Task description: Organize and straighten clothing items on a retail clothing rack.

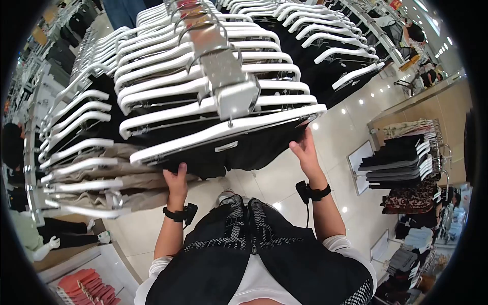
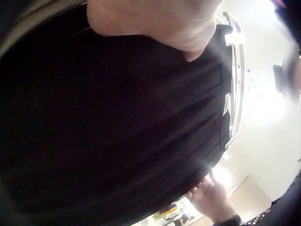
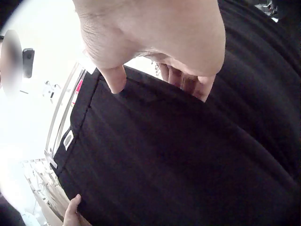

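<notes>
Black garment (image 1: 262,148): clipped to white hanger (image 1: 195,136) at the rack's (image 1: 238,99) end
Left hand (image 1: 176,184): grips one side
Right hand (image 1: 309,158): grips the opposite edge
Progress: both sides held; remainder unclear

A clothing shop — racks of garments (image 1: 396,160) on white hangers (image 1: 229,133).

Here's the black garment (image 2: 113,117), sweeping across the view, with a white hanger (image 2: 241,77) along its right-hand edge! My left hand (image 2: 150,19) is at its upper edge, thumb against the cloth. A pale label (image 2: 226,104) shows near the hanger, and there's my right hand (image 2: 209,200), at the garment's lower edge!
</notes>
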`<state>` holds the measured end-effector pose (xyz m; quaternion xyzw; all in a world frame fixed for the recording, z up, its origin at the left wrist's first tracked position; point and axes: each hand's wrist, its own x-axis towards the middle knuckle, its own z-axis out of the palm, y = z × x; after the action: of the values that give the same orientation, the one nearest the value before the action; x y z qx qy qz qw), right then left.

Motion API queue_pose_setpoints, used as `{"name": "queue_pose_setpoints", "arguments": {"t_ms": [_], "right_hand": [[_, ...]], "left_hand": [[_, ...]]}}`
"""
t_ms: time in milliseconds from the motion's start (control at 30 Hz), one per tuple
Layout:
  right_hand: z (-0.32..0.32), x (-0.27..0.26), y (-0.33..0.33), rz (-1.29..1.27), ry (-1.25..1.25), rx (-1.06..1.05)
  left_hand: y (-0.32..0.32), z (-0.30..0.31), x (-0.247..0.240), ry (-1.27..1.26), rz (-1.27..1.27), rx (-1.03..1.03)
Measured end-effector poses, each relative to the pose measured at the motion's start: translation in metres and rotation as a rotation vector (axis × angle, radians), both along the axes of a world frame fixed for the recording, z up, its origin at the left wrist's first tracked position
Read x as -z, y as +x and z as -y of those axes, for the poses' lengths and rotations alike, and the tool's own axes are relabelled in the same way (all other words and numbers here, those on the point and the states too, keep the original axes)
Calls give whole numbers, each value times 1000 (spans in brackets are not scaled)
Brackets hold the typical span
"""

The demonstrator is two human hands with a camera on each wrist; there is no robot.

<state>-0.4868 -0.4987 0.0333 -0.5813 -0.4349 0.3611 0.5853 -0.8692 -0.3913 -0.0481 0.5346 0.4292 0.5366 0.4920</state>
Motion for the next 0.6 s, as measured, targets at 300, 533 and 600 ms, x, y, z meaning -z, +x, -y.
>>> {"name": "queue_pose_setpoints", "arguments": {"t_ms": [300,533,600], "right_hand": [[10,-37,40,73,-478,-252],[-8,-20,54,62,-59,-585],[-24,-33,63,43,-218,-825]], "left_hand": [[-15,-36,110,2,75,2],[44,4,9,-7,-285,-112],[39,7,38,-13,-277,-163]]}}
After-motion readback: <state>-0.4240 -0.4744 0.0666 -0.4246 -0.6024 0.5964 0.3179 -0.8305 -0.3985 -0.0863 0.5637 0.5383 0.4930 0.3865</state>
